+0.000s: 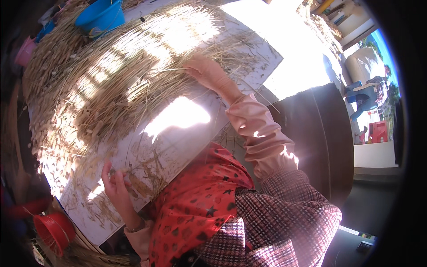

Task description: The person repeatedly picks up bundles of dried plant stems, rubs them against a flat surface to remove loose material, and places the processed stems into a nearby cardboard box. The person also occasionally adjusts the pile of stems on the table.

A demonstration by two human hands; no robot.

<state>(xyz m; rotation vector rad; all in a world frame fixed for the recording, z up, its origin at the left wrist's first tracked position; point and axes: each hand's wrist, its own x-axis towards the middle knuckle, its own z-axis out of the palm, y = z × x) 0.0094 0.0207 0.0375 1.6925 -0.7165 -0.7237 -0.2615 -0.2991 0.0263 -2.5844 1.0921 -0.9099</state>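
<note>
Here the right hand (205,73), at about twelve o'clock in the view, lies on the edge of a big heap of dry straw (111,84) spread over a white board (178,147). Its fingers are pushed in among the stalks, so whether they pinch any cannot be told. The left hand (116,184), at about seven o'clock, rests on the board's near part with its fingers loosely curled, narrow, over a thin patch of loose stalks and chaff (142,178); it seems to touch them rather than grip them.

By the look of it, the work is only partly through. The heap, from nine round to twelve o'clock, is thick and uncleared, while the strip of board between the hands is mostly bare, with only scattered bits left.

A blue bucket (101,15) stands at eleven o'clock beyond the heap, and a red cup (53,230) sits at eight o'clock off the board's corner.
</note>
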